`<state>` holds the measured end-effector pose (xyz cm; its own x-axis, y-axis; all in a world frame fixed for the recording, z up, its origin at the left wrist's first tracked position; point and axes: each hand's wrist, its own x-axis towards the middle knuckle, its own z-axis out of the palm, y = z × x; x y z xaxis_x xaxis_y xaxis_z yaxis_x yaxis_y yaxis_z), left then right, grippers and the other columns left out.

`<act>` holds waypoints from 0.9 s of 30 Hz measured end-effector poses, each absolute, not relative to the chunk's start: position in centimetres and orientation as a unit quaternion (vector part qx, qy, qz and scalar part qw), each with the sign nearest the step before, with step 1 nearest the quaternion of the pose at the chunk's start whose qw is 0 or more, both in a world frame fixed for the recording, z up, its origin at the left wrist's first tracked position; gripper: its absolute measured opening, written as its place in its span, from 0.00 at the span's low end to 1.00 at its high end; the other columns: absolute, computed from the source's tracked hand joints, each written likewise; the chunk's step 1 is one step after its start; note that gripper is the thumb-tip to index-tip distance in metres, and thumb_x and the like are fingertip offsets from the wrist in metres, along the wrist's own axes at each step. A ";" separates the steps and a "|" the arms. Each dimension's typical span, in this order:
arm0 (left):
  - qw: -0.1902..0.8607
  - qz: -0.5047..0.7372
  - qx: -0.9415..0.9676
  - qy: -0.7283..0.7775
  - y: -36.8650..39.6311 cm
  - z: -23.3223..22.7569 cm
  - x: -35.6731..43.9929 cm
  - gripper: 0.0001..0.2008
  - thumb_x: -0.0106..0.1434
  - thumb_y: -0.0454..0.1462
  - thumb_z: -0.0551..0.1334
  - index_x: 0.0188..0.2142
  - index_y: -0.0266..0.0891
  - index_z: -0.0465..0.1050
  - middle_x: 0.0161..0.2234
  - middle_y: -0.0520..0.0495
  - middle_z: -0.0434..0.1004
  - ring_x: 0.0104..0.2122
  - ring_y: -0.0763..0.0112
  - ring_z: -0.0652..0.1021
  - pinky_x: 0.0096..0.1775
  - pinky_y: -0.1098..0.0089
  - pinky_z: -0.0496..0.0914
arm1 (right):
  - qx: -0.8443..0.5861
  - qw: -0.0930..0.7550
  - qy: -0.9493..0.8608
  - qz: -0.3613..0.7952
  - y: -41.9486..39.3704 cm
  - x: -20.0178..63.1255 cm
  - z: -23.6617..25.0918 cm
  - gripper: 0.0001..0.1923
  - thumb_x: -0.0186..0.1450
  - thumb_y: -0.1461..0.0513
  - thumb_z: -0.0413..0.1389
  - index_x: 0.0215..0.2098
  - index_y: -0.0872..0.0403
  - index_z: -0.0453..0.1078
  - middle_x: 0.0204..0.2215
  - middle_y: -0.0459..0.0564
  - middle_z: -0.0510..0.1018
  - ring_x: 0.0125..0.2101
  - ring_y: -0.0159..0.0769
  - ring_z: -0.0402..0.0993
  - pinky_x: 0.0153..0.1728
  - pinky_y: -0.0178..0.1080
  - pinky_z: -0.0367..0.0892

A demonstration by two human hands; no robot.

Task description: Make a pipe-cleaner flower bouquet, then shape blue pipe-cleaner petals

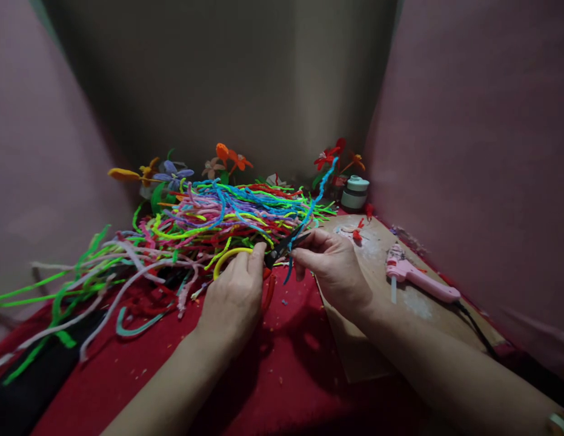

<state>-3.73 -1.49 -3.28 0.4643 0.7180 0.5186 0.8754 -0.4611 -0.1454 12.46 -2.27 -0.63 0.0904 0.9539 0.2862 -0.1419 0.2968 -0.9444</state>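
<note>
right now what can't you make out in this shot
All in the head view:
- Scissors: handles hidden by the left hand; only the dark blades show.
- Blue pipe cleaner: whether the blades touch it is too small to tell; the right hand covers part of it.
- Pipe cleaner pile: its left ends are blurred and cut by the frame edge.
- Glue gun: its cord runs behind the right forearm.
- Small jar: label too dim to read.

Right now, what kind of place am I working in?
Likely a home craft corner for pipe-cleaner flowers: a heap of coloured pipe cleaners, finished flowers by the wall, and a pink glue gun on cardboard.
</note>
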 end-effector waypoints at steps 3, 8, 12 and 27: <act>0.242 -0.180 -0.818 -0.490 -1.6 -3.0 -3.6 0.22 0.62 0.28 0.47 0.56 0.30 0.56 0.36 0.38 0.72 0.37 0.59 0.74 0.35 0.65 0.70 | -0.393 0.626 -0.501 0.450 -2.3 12.4 -0.5 0.05 0.49 0.70 0.54 0.23 0.57 0.70 0.16 0.41 0.70 0.15 0.24 0.62 0.17 0.31 0.58; 0.306 -0.163 -0.802 -0.487 -1.9 -2.6 -3.5 0.21 0.62 0.28 0.47 0.55 0.29 0.58 0.32 0.41 0.71 0.32 0.61 0.73 0.32 0.67 0.69 | -0.400 0.624 -0.491 0.459 -2.5 12.3 -0.3 0.05 0.48 0.70 0.54 0.23 0.56 0.70 0.16 0.41 0.70 0.15 0.24 0.61 0.17 0.31 0.57; 0.317 -0.148 -0.797 -0.493 -2.0 -2.6 -3.5 0.21 0.63 0.28 0.46 0.55 0.30 0.59 0.31 0.42 0.70 0.30 0.63 0.73 0.29 0.68 0.68 | -0.391 0.624 -0.486 0.470 -2.4 12.4 -0.4 0.03 0.49 0.69 0.55 0.22 0.56 0.69 0.16 0.40 0.70 0.14 0.24 0.61 0.16 0.31 0.57; 0.068 -0.262 -0.811 -0.518 -1.1 -3.2 -4.2 0.18 0.62 0.32 0.50 0.52 0.35 0.62 0.36 0.41 0.76 0.32 0.64 0.77 0.31 0.70 0.68 | -0.418 0.617 -0.461 0.481 -2.3 12.2 -0.9 0.05 0.47 0.69 0.55 0.23 0.56 0.68 0.16 0.39 0.67 0.15 0.23 0.60 0.17 0.31 0.56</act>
<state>-4.16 -1.07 -3.20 0.3253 0.8056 0.4952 0.8767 -0.4532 0.1613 12.16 -2.26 -0.91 0.1110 0.9796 0.1676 -0.2083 0.1878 -0.9599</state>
